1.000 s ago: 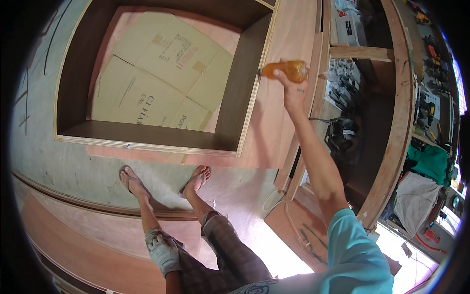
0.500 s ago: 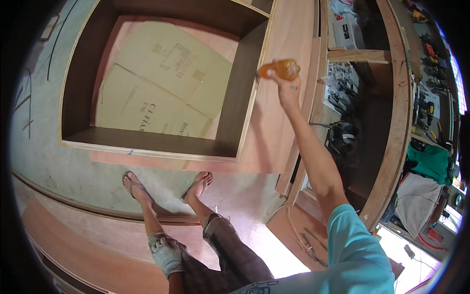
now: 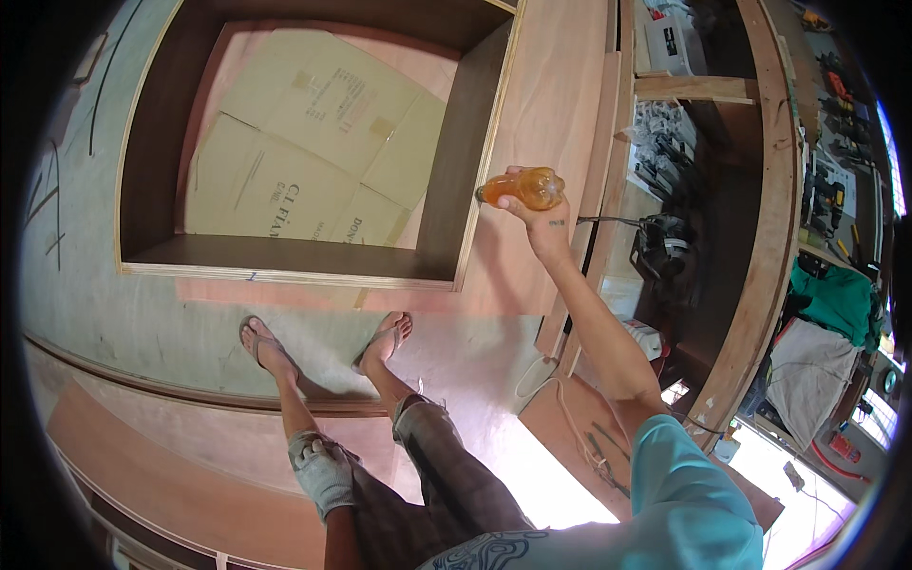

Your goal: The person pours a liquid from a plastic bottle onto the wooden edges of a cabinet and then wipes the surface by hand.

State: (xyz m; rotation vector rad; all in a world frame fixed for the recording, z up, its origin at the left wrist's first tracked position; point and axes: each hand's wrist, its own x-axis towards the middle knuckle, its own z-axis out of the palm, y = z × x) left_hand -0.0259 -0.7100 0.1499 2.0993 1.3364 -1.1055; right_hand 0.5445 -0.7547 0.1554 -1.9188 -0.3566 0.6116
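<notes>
My right hand [image 3: 532, 214] is closed around a plastic bottle of amber liquid [image 3: 537, 189], held sideways with its dark-capped end at the right rim of a dark-lined plywood box [image 3: 464, 142]; whether they touch is unclear. Flattened cardboard [image 3: 266, 161] lies inside the box, which sits on pinkish plywood [image 3: 532, 114]. My left hand [image 3: 321, 475], in a grey knit glove, rests with curled fingers on my left knee.
To the right, a wooden shelf frame [image 3: 765, 285] holds a black power tool [image 3: 665, 247] and assorted metal items. Beyond are drills, green cloth [image 3: 831, 304] and a pale sack [image 3: 807, 380]. My sandalled feet [image 3: 264, 347] stand on concrete [image 3: 161, 323] before the box.
My right hand and the bottle have moved down and slightly left, closer to my body along the box's rim. My gloved left hand has stayed at my knee.
</notes>
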